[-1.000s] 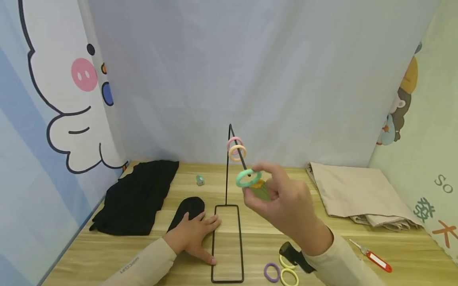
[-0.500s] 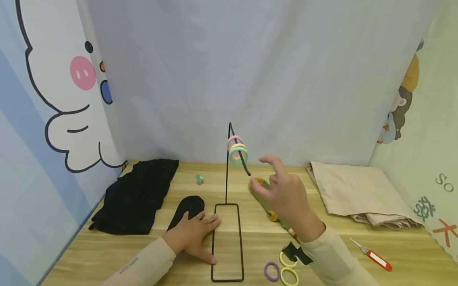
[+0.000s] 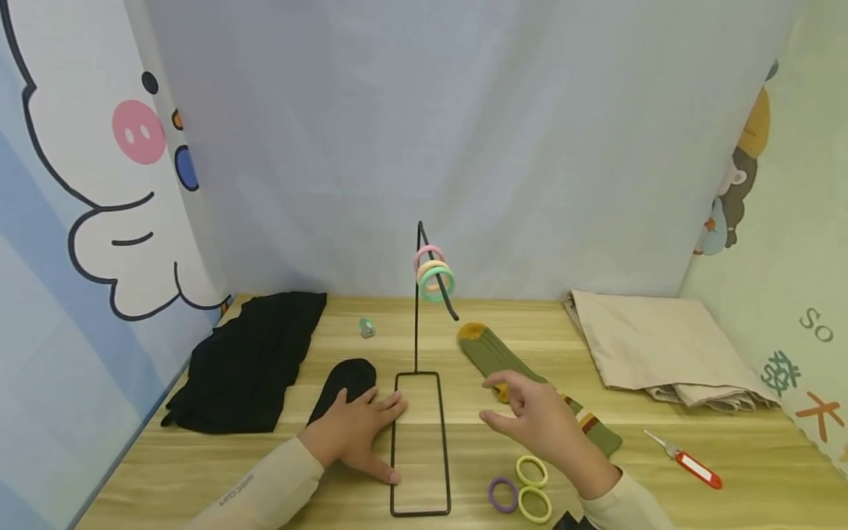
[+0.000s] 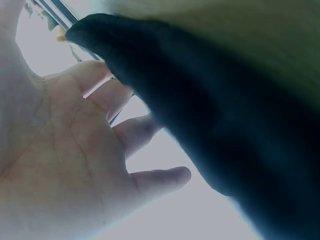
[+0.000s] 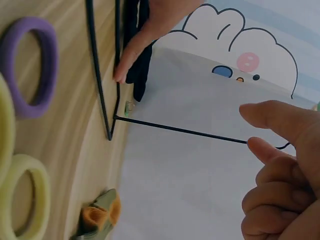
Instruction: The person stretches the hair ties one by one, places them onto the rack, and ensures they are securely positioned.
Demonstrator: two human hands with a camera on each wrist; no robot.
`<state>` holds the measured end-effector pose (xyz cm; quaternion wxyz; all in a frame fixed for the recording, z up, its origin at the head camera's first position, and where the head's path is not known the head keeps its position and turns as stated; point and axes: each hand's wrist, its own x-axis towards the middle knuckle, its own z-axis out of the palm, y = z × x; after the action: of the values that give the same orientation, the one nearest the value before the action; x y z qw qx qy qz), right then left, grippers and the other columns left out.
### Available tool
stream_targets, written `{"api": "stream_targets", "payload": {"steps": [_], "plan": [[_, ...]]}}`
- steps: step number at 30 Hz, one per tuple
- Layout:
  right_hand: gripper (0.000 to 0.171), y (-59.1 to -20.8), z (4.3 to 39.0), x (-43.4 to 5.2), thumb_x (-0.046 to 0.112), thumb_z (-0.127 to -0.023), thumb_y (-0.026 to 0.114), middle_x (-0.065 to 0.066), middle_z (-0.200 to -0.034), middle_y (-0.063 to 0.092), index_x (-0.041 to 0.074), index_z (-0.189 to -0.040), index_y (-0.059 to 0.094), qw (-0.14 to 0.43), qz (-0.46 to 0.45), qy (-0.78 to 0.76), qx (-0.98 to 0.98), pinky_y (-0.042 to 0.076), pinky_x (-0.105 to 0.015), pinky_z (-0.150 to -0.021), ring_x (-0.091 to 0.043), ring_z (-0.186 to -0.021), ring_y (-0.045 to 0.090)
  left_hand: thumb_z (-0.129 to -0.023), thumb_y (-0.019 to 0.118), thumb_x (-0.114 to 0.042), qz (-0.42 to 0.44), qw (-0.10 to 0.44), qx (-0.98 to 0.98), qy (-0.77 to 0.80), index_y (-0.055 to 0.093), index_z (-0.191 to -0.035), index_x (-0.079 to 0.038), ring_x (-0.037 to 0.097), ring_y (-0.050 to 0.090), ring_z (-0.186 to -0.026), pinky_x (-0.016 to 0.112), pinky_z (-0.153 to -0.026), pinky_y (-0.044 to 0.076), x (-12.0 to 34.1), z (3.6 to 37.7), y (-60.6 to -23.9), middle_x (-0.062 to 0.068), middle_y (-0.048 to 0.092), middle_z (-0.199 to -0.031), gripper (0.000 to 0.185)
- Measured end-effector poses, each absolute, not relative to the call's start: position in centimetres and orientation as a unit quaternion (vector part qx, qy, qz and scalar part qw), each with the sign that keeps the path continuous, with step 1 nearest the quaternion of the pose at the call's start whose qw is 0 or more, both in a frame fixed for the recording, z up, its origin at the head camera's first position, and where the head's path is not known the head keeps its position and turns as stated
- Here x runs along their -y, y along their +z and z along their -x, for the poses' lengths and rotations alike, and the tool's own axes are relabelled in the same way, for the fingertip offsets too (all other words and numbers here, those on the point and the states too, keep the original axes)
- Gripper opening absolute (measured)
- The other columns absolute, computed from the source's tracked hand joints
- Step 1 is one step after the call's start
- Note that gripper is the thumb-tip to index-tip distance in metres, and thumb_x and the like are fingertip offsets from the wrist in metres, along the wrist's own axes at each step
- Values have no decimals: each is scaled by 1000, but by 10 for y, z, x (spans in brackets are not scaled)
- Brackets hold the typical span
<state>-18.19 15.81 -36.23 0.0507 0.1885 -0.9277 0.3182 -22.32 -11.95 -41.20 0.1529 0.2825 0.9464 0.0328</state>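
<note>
Spread out with its fingertips at the near-left rail of a black wire stand, my left hand steadies its base beside a black cloth piece with a rounded end. On the stand's slanting arm hang a pink ring, a peach ring and a mint-green ring, like hair ties. My right hand holds nothing, its thumb and index finger apart and the other fingers curled. It hovers over a green sock with orange toe and heel, hiding part of it.
Two yellow rings and a purple ring lie at the front. A red-handled pointed tool is at the right. Black cloth lies left, folded beige cloth right, a small teal-grey thing behind.
My right hand has let go of the mint-green ring, which has gone onto the arm against the peach one. The hand has since moved down and right. My left hand has stayed put.
</note>
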Motion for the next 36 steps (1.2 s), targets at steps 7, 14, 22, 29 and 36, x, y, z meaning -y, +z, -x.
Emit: {"api": "stream_targets", "payload": {"steps": [7, 14, 22, 29, 36], "plan": [[39, -383, 173, -174, 34, -70, 78, 12, -56, 35, 12, -100, 66, -65, -228, 263, 935, 27, -16, -41, 1, -46, 27, -61, 61, -78, -279, 155, -947, 39, 28, -147, -24, 32, 22, -141, 68, -102, 18, 120, 222, -411, -6, 25, -153, 106], [46, -399, 164, -183, 43, -60, 82, 10, -68, 50, 19, -95, 65, -149, -233, 226, 934, 37, -21, -48, -1, -57, 41, -61, 61, -77, -279, 158, -946, 42, 28, -147, -24, 31, 22, -141, 68, -103, 17, 119, 222, -409, -6, 25, -153, 106], [33, -408, 160, -183, 30, -60, 84, 14, -62, 48, 24, -86, 63, -154, -242, 212, 934, 36, -21, -45, 0, -53, 39, -62, 62, -75, -279, 159, -946, 42, 29, -147, -23, 32, 23, -140, 68, -102, 18, 120, 220, -406, -4, 26, -153, 105], [21, -408, 159, -182, 31, -68, 79, 16, -68, 54, 25, -82, 64, -155, -262, 234, 923, 38, -19, -50, 2, -57, 43, -62, 60, -78, -288, 150, -945, 35, 29, -147, -24, 32, 24, -140, 69, -101, 19, 120, 223, -411, -4, 25, -153, 106], [18, -400, 151, -170, 35, -77, 73, 15, -52, 34, 25, -90, 65, -160, -243, 245, 925, 27, -19, -40, -1, -43, 26, -62, 61, -77, -283, 150, -947, 36, 29, -147, -24, 32, 24, -140, 69, -102, 19, 121, 221, -411, -4, 25, -153, 105]]}}
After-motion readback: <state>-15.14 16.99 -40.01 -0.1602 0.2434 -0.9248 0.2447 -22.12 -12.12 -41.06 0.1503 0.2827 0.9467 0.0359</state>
